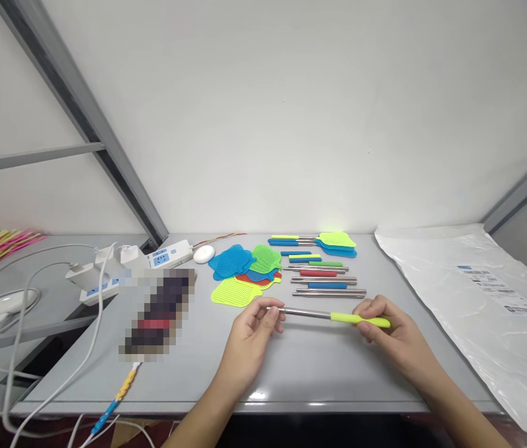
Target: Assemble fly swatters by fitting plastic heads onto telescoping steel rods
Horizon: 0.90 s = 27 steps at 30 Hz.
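Observation:
Between my two hands, just above the grey table, lies a telescopic fly swatter handle [312, 313] with a metal rod and a yellow-green grip. My left hand [258, 323] pinches the tip of the rod. My right hand [382, 323] is closed around the grip's far end. Behind my left hand is a pile of perforated fly swatter heads, among them a blue one [233, 262], a green one [267, 259] and a yellow one [235, 292]. Beyond the held handle several loose metal rods and coloured grips [328, 286] lie side by side. Swatters with heads attached [335, 240] are stacked at the back.
A white plastic bag [468, 298] with a printed label covers the right side. On the left are a pixelated dark object [158, 317], a power strip [170, 254], white cables [99, 298] and a round white case [204, 254]. Pink and yellow strips [2, 246] lie far left.

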Each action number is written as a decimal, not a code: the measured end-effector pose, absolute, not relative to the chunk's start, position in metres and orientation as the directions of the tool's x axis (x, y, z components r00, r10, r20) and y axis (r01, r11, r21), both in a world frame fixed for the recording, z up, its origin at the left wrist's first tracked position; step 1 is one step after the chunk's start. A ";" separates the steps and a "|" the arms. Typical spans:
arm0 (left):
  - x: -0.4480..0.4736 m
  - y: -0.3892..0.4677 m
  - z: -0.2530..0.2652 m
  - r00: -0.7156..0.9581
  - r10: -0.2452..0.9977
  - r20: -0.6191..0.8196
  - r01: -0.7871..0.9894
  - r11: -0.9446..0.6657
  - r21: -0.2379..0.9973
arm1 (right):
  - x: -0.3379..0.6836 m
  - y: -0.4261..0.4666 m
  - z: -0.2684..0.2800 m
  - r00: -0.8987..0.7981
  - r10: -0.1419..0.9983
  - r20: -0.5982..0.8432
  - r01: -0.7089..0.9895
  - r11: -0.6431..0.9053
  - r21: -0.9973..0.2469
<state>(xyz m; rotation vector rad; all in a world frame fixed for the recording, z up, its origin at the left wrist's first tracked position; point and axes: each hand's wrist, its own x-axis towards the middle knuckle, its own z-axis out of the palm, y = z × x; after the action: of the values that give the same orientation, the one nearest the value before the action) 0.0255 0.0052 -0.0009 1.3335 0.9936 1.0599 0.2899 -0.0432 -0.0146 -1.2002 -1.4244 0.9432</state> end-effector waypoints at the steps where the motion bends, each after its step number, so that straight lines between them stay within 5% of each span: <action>1: 0.025 0.006 -0.001 0.227 0.973 0.050 -0.009 -0.049 0.999 | 0.290 -0.043 -0.015 0.001 0.980 0.200 0.191 0.197 -0.962; 27: 0.021 0.000 -0.006 0.375 0.918 0.129 0.399 -0.286 0.871 | 0.296 -0.046 -0.012 -0.131 0.984 0.125 0.177 0.147 -0.973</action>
<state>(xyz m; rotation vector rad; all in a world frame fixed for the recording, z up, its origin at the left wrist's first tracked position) 0.0210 0.0001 -0.0060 1.8543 1.1437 0.8393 0.2957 -0.0459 -0.0118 -1.1813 -1.4971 1.0973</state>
